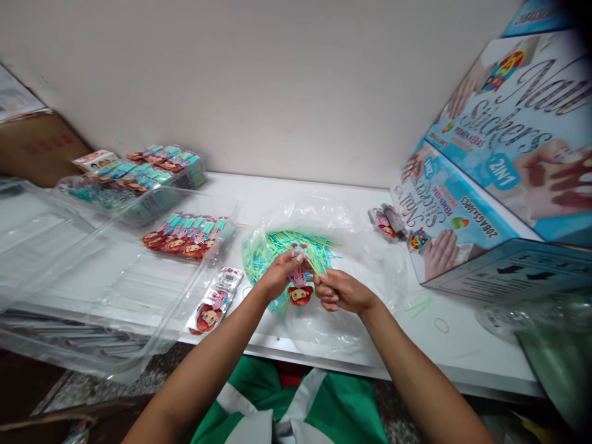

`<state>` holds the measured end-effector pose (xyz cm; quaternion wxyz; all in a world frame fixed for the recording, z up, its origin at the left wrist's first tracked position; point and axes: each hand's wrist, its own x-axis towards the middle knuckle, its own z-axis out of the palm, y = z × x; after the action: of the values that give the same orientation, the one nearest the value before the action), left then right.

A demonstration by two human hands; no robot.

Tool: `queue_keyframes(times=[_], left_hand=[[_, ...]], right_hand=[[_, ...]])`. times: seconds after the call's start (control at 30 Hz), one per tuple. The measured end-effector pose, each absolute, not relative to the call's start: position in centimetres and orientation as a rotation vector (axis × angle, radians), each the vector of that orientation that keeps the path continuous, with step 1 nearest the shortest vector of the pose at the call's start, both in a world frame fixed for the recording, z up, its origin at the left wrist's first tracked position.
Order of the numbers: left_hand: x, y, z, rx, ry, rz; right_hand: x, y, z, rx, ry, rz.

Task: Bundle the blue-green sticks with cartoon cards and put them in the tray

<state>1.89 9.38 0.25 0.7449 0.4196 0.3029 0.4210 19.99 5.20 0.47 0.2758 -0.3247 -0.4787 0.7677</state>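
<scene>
Packet point(300, 295) bearing a red-haired cartoon face is held between both hands, just above a clear plastic bag point(370, 265) spread at the middle of the white table point(462, 351). The left hand point(277, 274) is closed on the upper end of the packet, which is pinched between thumb and fingers. The right hand point(345, 291) is closed on its right edge, with the fingers curled inward. Whether a stick is also gripped cannot be told.

A heap of thin green and blue sticks point(282, 243) is seen inside the bag, directly behind the hands. Two flat packets point(213, 305) of the same kind are laid on the table just left of the left forearm. Beyond these, a row of packets point(189, 237) is lined up in a clear tray point(139, 277). Farther left and nearer the wall, more packets point(139, 172) are stacked in a second tray point(152, 213).

To the right of the bag, a single packet point(386, 223) is found lying against a large printed box point(462, 203) marked "Nail Stickers", which is set at a tilt. A few loose sticks point(419, 303) and a small ring point(441, 325) are noted on the table between bag and box. Green and white cloth point(287, 401) is seen below the table's near edge.
</scene>
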Motion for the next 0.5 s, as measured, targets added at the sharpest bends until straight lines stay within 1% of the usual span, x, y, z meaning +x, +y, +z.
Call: queue_keyframes(times=[0.17, 0.23, 0.33, 0.37, 0.43, 0.5], left_hand=[[2.7, 7.9, -0.2, 0.905, 0.786, 1.035], [2.9, 7.5, -0.4, 0.904, 0.866, 1.09], [3.1, 7.3, -0.5, 0.904, 0.925, 1.143], [3.2, 7.2, -0.5, 0.911, 0.934, 1.148], [3.2, 7.2, -0.5, 0.944, 0.934, 1.135], [3.0, 7.1, -0.3, 0.989, 0.924, 1.102]], right_hand=[[19.6, 5.3, -0.5, -1.085, -1.44, 1.835], [19.1, 5.2, -1.0, -1.304, -1.663, 1.499], [18.1, 4.9, -1.6, -1.695, -2.06, 0.796], [17.8, 4.8, -1.7, -1.779, -2.147, 0.653], [17.6, 4.7, -1.5, -1.864, -2.276, 0.522], [17.9, 4.6, -1.0, -1.87, -2.362, 0.497]])
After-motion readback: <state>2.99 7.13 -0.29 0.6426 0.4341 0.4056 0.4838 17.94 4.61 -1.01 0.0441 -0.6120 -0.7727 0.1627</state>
